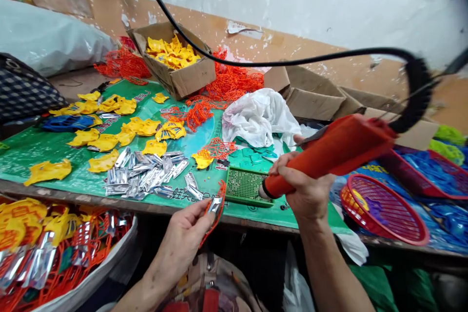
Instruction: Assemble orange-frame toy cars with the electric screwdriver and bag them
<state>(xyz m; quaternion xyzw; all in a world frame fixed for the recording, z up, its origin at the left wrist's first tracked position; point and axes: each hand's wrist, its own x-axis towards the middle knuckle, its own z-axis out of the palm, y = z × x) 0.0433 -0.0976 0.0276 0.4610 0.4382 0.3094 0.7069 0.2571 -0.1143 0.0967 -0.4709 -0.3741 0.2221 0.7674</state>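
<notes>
My left hand pinches an orange plastic piece with a shiny silver part against it, just past the table's front edge. In my right hand is a corded electric screwdriver wrapped in red-orange material, tilted so its nose points down and left. That nose is over the right end of a green tray dotted with small holes; whether it touches cannot be made out. Left of the tray lies a pile of silver parts. Yellow plastic shells are scattered behind and beside that pile.
A black cable arches across from the screwdriver. Behind stand a cardboard box of yellow shells, orange netlike pieces and a white cloth bag. A red basket sits right; a full sack stands lower left.
</notes>
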